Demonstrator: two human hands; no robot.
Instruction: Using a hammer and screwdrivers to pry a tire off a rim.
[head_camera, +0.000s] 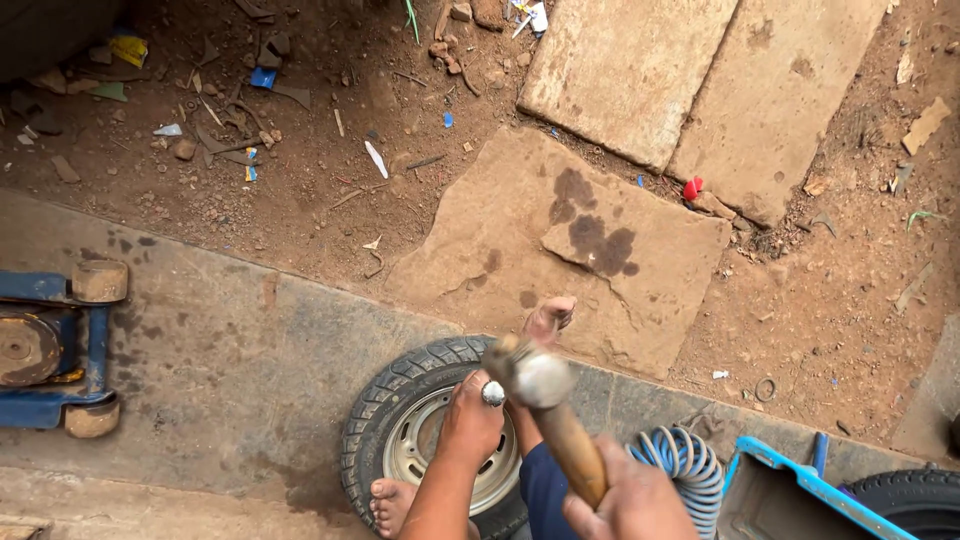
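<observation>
A small black tyre (400, 395) on a grey metal rim (425, 440) lies flat on the concrete. My left hand (470, 425) rests over the rim, closed around a metal tool with a shiny round top (493, 393). My right hand (630, 500) grips the wooden handle (575, 450) of a hammer. Its worn metal head (530, 375) hangs raised just above and to the right of the shiny tool top. One bare foot (392, 505) presses on the tyre's near edge, and another foot (550, 318) sits at its far edge.
A blue floor jack (55, 345) stands at the left edge. A blue coiled air hose (685, 455), a blue metal tray (790, 495) and another tyre (915, 495) lie at the bottom right. Flat stone slabs (600, 240) and littered red dirt (250, 130) are beyond.
</observation>
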